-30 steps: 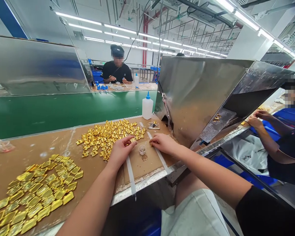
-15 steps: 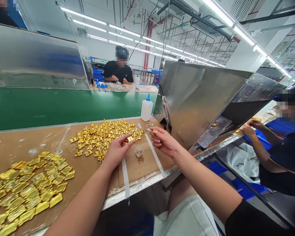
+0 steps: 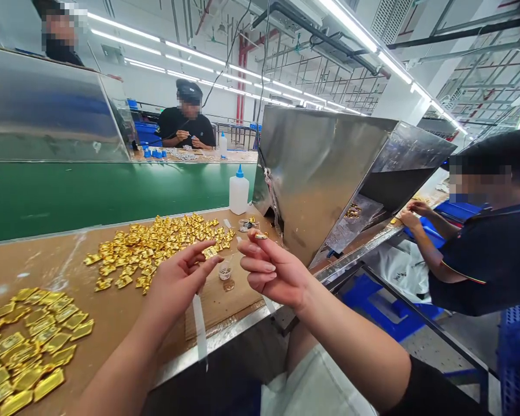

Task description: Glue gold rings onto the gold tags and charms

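Note:
My left hand [image 3: 179, 283] pinches a small shiny gold piece [image 3: 209, 252] between thumb and fingers, above the cardboard. To its right, my right hand [image 3: 277, 271] is closed, with another small gold piece [image 3: 260, 236] at its fingertips; its exact shape is hard to make out. The two hands are apart. Between and below them stands a small clear cup [image 3: 225, 271] on a cardboard mat [image 3: 238, 292]. Behind my left hand lies a heap of small gold pieces [image 3: 156, 240]. Flat gold bar-shaped pieces [image 3: 39, 341] are spread at the near left.
A white bottle with a blue tip [image 3: 239, 193] stands at the table's back edge, by a large metal hood [image 3: 316, 167]. Beyond runs a green belt [image 3: 112, 196]. One co-worker [image 3: 186, 124] sits across, another [image 3: 494, 248] at right. A metal edge [image 3: 225, 341] borders the table.
The view has turned to the right and shifted, so the table things sit further left. My right hand has lifted and come closer with its gold piece. Both hands keep their holds.

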Available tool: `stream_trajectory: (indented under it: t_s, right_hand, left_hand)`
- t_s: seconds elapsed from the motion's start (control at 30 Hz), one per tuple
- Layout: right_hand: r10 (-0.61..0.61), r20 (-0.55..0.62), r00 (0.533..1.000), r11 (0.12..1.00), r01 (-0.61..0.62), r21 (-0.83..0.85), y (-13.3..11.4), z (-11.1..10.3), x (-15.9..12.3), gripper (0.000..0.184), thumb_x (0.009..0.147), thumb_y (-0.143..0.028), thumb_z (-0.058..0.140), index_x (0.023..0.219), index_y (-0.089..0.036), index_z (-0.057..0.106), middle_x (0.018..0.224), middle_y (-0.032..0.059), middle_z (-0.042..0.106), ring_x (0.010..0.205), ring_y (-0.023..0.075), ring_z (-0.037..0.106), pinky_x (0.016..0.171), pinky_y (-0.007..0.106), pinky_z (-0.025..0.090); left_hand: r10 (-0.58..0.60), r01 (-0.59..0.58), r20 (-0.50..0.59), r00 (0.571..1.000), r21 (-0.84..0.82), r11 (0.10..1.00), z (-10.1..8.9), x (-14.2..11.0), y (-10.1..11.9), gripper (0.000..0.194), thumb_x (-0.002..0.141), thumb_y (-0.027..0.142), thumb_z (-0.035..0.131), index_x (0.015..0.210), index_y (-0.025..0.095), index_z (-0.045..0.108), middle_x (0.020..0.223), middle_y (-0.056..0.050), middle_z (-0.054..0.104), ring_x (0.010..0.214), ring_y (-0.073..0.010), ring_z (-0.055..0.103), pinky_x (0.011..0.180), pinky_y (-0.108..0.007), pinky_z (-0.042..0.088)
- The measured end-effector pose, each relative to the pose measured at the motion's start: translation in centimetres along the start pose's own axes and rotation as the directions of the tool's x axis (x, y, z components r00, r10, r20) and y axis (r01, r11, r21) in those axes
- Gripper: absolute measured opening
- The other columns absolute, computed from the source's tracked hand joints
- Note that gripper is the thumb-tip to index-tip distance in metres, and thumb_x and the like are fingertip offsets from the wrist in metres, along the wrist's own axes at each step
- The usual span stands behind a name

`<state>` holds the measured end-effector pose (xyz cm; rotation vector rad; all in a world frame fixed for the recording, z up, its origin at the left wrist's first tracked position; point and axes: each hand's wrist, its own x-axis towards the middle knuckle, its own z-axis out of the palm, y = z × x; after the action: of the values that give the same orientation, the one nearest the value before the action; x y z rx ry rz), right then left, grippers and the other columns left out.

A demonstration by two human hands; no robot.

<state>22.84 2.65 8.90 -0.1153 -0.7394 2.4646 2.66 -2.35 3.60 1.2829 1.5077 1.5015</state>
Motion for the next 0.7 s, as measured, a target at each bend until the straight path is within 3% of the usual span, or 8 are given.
stream_trajectory:
  t_s: [0.27,0.4,0.5,0.57,0.63,0.7]
  right_hand:
    - [0.034,0.085,0.996,0.998,-0.039,0.058,1.1,1.3,-1.1,0.016,0.095,-0.023,0.075,0.098,-0.018,0.059,0.082,-0.0078,0.046,0.051,0.0001,0.03,0.043,0.005,0.033]
    - [0.029,0.091,0.995,0.999,-0.033,0.041,1.2,1.8,-1.6,0.015,0.096,-0.025,0.073,0.1,-0.021,0.059,0.082,-0.0081,0.045,0.05,0.0004,0.027,0.043,0.004,0.031]
    - [0.027,0.096,0.995,0.999,-0.03,0.028,1.2,2.1,-1.8,0.02,0.093,-0.026,0.077,0.099,-0.02,0.059,0.083,-0.0083,0.046,0.049,-0.0006,0.026,0.042,0.004,0.029]
    - [0.003,0.068,0.998,0.999,0.0,-0.053,1.3,2.1,-1.8,0.021,0.092,-0.029,0.079,0.097,-0.021,0.06,0.08,-0.0087,0.046,0.048,-0.0009,0.024,0.042,0.005,0.029]
    - [-0.098,0.046,0.994,0.964,0.107,-0.243,1.5,1.9,-1.7,0.018,0.092,-0.031,0.078,0.096,-0.021,0.064,0.074,-0.0088,0.047,0.045,-0.0004,0.026,0.041,0.008,0.028]
    - [-0.273,0.079,0.959,0.826,0.276,-0.491,1.8,1.5,-1.6,0.015,0.09,-0.031,0.08,0.094,-0.022,0.069,0.074,-0.0064,0.053,0.048,0.0015,0.038,0.042,0.012,0.033]
  left_hand:
    - [0.048,-0.049,-0.022,0.999,-0.009,0.999,0.4,-4.4,4.3,0.045,0.072,0.054,0.084,0.112,0.033,0.083,0.05,0.004,0.051,0.041,-0.0146,0.042,0.038,-0.027,0.03]
    - [0.044,-0.043,-0.035,0.998,0.019,0.999,0.3,-5.6,5.4,0.045,0.07,0.056,0.084,0.112,0.037,0.083,0.049,0.004,0.052,0.039,-0.0159,0.043,0.034,-0.027,0.031]
    - [0.102,-0.099,-0.051,0.993,0.062,0.993,0.2,-6.1,5.8,0.042,0.072,0.057,0.083,0.11,0.04,0.083,0.047,0.004,0.052,0.038,-0.016,0.043,0.033,-0.028,0.03]
    - [0.131,-0.128,-0.031,0.991,0.085,0.988,0.1,-6.5,6.1,0.044,0.074,0.058,0.082,0.114,0.038,0.082,0.047,0.004,0.053,0.038,-0.016,0.044,0.034,-0.028,0.032]
    - [0.086,-0.089,0.024,0.996,0.129,0.988,0.0,-6.9,6.5,0.049,0.08,0.056,0.078,0.124,0.035,0.079,0.049,0.005,0.058,0.041,-0.0159,0.049,0.038,-0.027,0.039]
    - [-0.004,-0.011,0.084,0.996,0.178,0.984,-0.1,-7.4,7.0,0.052,0.086,0.052,0.075,0.133,0.031,0.073,0.051,0.006,0.061,0.045,-0.0154,0.055,0.046,-0.027,0.044]
